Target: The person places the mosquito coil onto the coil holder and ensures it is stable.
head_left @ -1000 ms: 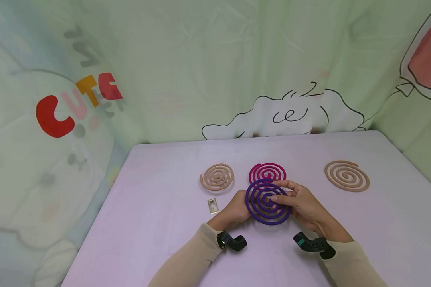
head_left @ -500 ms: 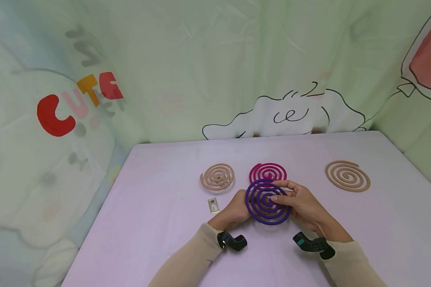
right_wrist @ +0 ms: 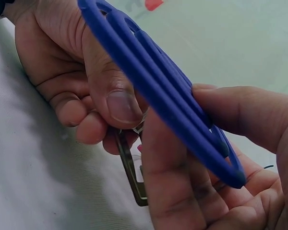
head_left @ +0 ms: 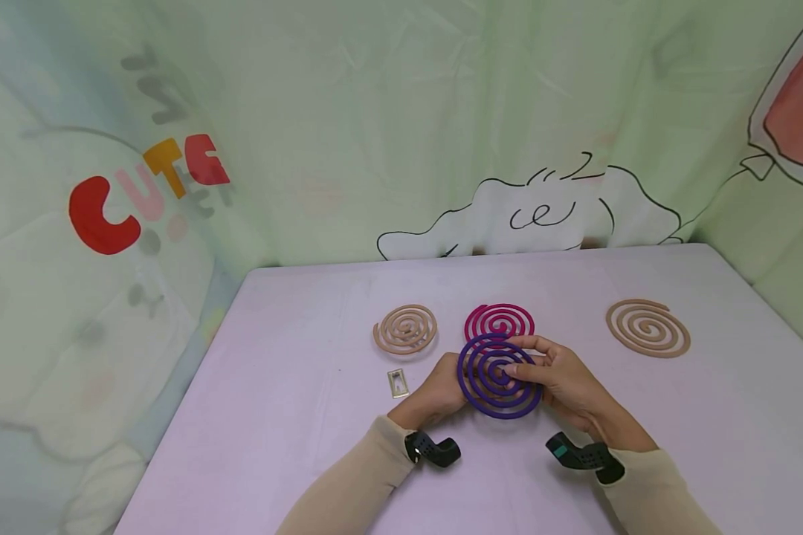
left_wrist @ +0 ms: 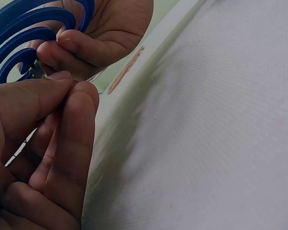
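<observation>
In the head view my right hand [head_left: 572,383] holds a purple spiral mosquito coil [head_left: 502,415], tilted up above the table. The right wrist view shows this coil [right_wrist: 144,81] edge-on between my right thumb and fingers. Behind it, my left hand [head_left: 438,390] pinches a small metal coil stand [right_wrist: 128,167] between thumb and fingers, close to the coil's centre. Most of my left fingers are hidden by the coil in the head view. Whether the stand's tip sits in the coil cannot be made out.
Beyond my hands lies a magenta coil [head_left: 502,327], partly covered by the purple one. A tan coil [head_left: 404,329] is to its left, another tan coil [head_left: 647,328] far right. A second metal stand [head_left: 391,384] lies left of my left hand. Printed curtains surround the table.
</observation>
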`<state>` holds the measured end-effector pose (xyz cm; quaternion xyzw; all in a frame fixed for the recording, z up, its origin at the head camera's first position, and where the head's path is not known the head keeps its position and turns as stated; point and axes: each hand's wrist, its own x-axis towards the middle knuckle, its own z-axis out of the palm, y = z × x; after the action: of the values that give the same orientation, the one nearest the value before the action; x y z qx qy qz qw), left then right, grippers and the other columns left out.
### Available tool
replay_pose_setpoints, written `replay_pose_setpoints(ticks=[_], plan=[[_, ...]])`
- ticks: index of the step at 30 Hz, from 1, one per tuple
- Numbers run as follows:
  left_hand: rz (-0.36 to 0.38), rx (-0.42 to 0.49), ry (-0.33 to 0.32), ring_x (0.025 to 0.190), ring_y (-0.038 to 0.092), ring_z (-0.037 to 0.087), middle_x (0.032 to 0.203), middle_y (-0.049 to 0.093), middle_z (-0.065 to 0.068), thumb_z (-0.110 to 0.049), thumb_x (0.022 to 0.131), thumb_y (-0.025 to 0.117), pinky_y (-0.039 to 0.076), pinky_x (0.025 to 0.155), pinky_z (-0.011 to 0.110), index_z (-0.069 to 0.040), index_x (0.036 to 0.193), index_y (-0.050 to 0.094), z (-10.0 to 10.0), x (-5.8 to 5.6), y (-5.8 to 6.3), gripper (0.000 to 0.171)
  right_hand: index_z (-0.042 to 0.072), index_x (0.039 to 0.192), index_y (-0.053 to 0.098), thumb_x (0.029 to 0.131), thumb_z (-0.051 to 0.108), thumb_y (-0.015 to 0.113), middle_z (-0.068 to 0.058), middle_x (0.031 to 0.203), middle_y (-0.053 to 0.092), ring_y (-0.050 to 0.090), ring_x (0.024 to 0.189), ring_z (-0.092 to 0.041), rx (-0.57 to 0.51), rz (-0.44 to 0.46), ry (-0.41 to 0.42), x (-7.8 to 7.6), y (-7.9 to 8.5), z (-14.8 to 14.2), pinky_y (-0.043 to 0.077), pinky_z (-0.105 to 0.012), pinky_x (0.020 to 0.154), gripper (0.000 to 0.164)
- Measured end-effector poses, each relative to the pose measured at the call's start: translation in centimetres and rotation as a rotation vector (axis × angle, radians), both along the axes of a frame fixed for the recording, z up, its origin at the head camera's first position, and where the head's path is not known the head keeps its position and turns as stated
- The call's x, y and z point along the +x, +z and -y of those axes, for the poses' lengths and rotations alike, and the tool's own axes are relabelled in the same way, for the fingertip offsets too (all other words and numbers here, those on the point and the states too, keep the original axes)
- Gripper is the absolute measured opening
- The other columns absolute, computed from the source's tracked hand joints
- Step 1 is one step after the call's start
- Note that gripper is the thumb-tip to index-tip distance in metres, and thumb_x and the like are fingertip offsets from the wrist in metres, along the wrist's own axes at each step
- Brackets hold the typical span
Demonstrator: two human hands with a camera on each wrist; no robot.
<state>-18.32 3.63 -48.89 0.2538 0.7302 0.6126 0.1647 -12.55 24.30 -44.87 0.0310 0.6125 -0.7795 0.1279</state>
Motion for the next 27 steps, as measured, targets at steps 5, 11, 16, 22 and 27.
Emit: replay_pose_setpoints(ticks=[5, 11, 16, 22, 27], plan=[[0.002, 0.015, 0.005, 0.058, 0.041, 0.002, 0.064, 0.052, -0.009, -0.001, 0.087, 0.077, 0.035, 0.054, 0.019, 0.004, 0.078, 0.066, -0.02, 0.01, 0.06, 0.015, 0.006, 0.133, 0.049, 0.095, -0.003, 0.071, -0.004, 0.097, 0.077, 0.076, 0.080, -0.016, -0.006, 0.004, -0.001, 0.00, -0.03, 0.06, 0.063, -0.029, 0.076, 0.044], [-0.007, 0.006, 0.006, 0.057, 0.041, 0.002, 0.064, 0.051, -0.008, -0.002, 0.087, 0.078, 0.034, 0.054, 0.019, 0.001, 0.075, 0.065, 0.00, 0.03, 0.06, 0.018, 0.006, 0.132, 0.049, 0.096, -0.003, 0.070, -0.004, 0.097, 0.077, 0.076, 0.080, -0.016, -0.013, 0.000, -0.003, -0.01, -0.06, 0.09, 0.063, -0.029, 0.076, 0.043], [-0.013, 0.010, 0.002, 0.058, 0.041, 0.002, 0.063, 0.051, -0.008, -0.001, 0.087, 0.078, 0.034, 0.054, 0.019, 0.003, 0.075, 0.065, 0.02, -0.09, -0.20, 0.018, 0.005, 0.132, 0.049, 0.096, -0.004, 0.070, -0.004, 0.096, 0.078, 0.076, 0.080, -0.016, -0.005, -0.008, -0.002, 0.02, -0.10, 0.13, 0.063, -0.028, 0.076, 0.043], [-0.015, 0.012, 0.004, 0.057, 0.040, 0.001, 0.063, 0.051, -0.008, -0.001, 0.086, 0.079, 0.034, 0.053, 0.019, 0.004, 0.076, 0.065, 0.02, -0.13, -0.37, 0.018, 0.004, 0.133, 0.048, 0.096, -0.003, 0.070, -0.004, 0.098, 0.078, 0.076, 0.081, -0.016, 0.014, 0.001, -0.007, 0.04, -0.08, 0.14, 0.063, -0.028, 0.076, 0.044], [-0.023, 0.008, -0.008, 0.058, 0.041, 0.001, 0.064, 0.051, -0.008, -0.002, 0.087, 0.077, 0.035, 0.054, 0.019, 0.005, 0.079, 0.066, 0.06, -0.10, -0.27, 0.016, 0.004, 0.134, 0.047, 0.096, -0.003, 0.070, -0.004, 0.098, 0.078, 0.076, 0.081, -0.015, 0.028, 0.003, -0.005, 0.03, -0.08, 0.10, 0.062, -0.028, 0.076, 0.046]])
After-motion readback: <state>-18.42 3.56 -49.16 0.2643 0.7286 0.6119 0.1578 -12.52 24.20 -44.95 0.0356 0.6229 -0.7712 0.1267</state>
